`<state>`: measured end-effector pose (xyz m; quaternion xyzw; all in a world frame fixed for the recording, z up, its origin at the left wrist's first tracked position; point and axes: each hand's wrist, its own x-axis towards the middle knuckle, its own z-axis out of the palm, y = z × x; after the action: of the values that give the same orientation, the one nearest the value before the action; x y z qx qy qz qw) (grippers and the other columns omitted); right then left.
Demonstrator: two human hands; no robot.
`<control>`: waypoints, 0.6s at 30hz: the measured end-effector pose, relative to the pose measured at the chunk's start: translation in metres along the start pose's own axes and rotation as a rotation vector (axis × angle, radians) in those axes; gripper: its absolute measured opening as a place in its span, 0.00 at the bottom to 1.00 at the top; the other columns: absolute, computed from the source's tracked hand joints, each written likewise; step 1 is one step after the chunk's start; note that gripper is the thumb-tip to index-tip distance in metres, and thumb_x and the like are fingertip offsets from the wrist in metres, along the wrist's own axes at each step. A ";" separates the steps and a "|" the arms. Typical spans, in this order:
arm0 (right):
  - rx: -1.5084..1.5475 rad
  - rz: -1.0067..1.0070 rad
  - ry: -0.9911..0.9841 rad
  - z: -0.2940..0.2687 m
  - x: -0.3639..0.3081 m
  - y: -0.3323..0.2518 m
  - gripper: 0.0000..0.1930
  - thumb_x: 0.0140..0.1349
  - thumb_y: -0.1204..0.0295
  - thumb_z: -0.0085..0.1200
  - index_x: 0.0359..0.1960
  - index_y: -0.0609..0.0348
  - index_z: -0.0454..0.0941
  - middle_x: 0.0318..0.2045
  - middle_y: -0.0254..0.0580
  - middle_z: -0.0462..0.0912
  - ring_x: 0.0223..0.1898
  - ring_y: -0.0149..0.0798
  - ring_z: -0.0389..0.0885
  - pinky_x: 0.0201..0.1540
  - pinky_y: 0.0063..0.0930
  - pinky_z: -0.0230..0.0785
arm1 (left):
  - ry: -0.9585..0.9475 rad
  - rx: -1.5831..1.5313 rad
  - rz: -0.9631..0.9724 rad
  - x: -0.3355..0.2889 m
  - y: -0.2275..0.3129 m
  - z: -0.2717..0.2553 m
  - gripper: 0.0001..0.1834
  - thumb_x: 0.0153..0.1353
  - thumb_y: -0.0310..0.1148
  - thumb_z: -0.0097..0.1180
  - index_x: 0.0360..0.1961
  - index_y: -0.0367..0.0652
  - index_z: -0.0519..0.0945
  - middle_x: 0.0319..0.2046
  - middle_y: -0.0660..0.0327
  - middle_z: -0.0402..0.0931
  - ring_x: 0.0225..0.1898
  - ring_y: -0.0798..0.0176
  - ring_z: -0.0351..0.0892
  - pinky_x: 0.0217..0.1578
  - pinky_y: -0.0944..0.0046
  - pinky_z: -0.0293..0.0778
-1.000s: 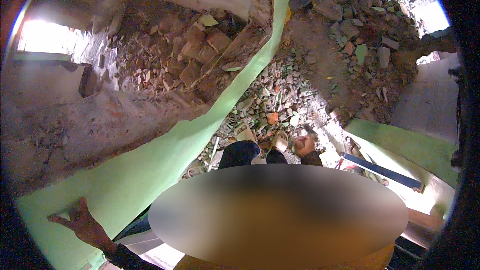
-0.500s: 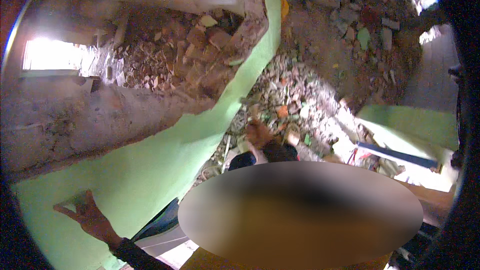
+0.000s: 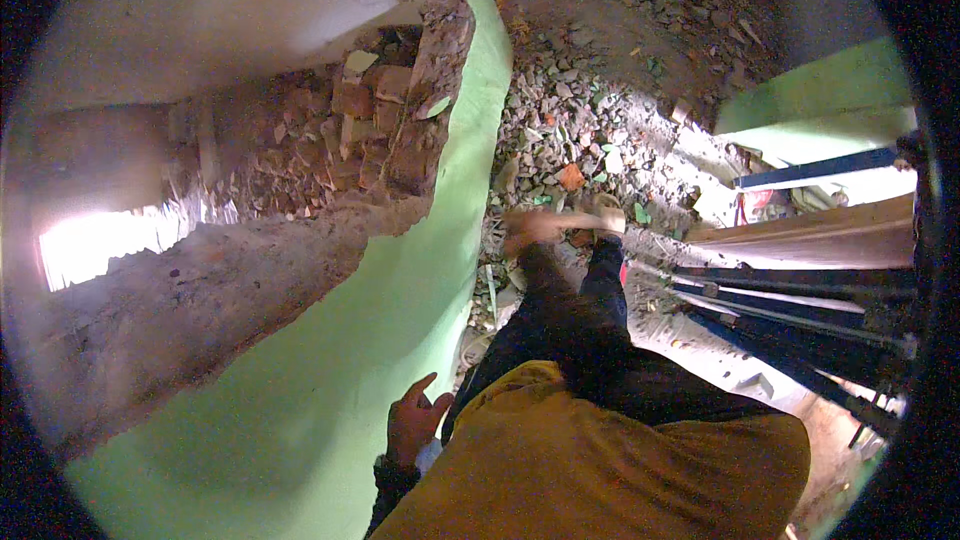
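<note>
My right hand (image 3: 533, 228) is low over the rubble (image 3: 570, 130) between my feet, smeared by motion. It is closed around a pale, stick-like tool handle (image 3: 578, 221), which runs sideways toward a tan shoe (image 3: 607, 212); the tool's head cannot be made out. My left hand (image 3: 414, 424) is beside my left hip, in front of the green wall (image 3: 330, 380). Its index finger and thumb are apart and it holds nothing. An orange brick piece (image 3: 570, 177) lies just beyond my right hand.
Broken bricks (image 3: 370, 105) are piled behind the green wall's jagged edge. Dark metal bars (image 3: 800, 310) and a wooden plank (image 3: 820, 233) stand close on my right. A low green wall section (image 3: 820, 90) is at the far right. Loose rubble covers the ground ahead.
My left hand has come in from the far left, away from the wall, to beside my hip. The view has shifted, and my right hand has turned with the tool, now lying sideways.
</note>
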<state>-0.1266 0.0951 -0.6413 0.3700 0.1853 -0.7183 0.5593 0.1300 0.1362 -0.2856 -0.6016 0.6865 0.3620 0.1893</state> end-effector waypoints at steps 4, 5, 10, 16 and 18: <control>-0.059 0.408 -0.225 0.065 -0.017 0.090 0.16 0.66 0.57 0.43 0.21 0.48 0.61 0.16 0.28 0.63 0.15 0.32 0.61 0.18 0.26 0.58 | -0.017 0.143 0.226 0.027 -0.017 -0.022 0.30 0.53 0.45 0.65 0.53 0.39 0.75 0.17 0.58 0.74 0.15 0.65 0.70 0.22 0.61 0.71; -0.122 0.390 -0.227 0.066 -0.024 0.080 0.16 0.66 0.58 0.43 0.22 0.47 0.61 0.17 0.27 0.63 0.15 0.32 0.61 0.17 0.26 0.57 | -0.050 0.136 0.122 0.028 -0.026 -0.026 0.30 0.53 0.45 0.65 0.53 0.40 0.75 0.18 0.58 0.75 0.16 0.65 0.72 0.23 0.61 0.71; -0.521 -0.114 0.015 0.003 -0.060 -0.058 0.15 0.67 0.55 0.41 0.27 0.48 0.64 0.19 0.28 0.63 0.16 0.29 0.62 0.17 0.24 0.57 | -0.169 -0.073 -0.164 0.029 -0.076 -0.012 0.31 0.53 0.46 0.65 0.55 0.40 0.74 0.20 0.60 0.77 0.20 0.68 0.74 0.24 0.64 0.72; 0.142 -0.503 0.291 -0.036 -0.058 -0.121 0.17 0.67 0.54 0.41 0.24 0.49 0.63 0.17 0.29 0.62 0.15 0.30 0.61 0.16 0.25 0.56 | -0.195 -0.272 -0.094 0.002 -0.115 0.017 0.31 0.58 0.42 0.62 0.55 0.29 0.71 0.21 0.59 0.79 0.19 0.71 0.74 0.20 0.69 0.69; 0.125 -0.398 0.178 -0.008 -0.044 -0.062 0.17 0.67 0.54 0.42 0.24 0.49 0.62 0.16 0.28 0.62 0.15 0.30 0.61 0.16 0.25 0.56 | -0.226 -0.236 -0.224 0.000 -0.112 0.017 0.31 0.57 0.42 0.63 0.55 0.32 0.72 0.21 0.59 0.79 0.20 0.69 0.75 0.23 0.68 0.71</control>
<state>-0.1780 0.1491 -0.6235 0.4221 0.2584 -0.7890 0.3640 0.2346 0.1468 -0.3272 -0.6477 0.5426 0.4818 0.2323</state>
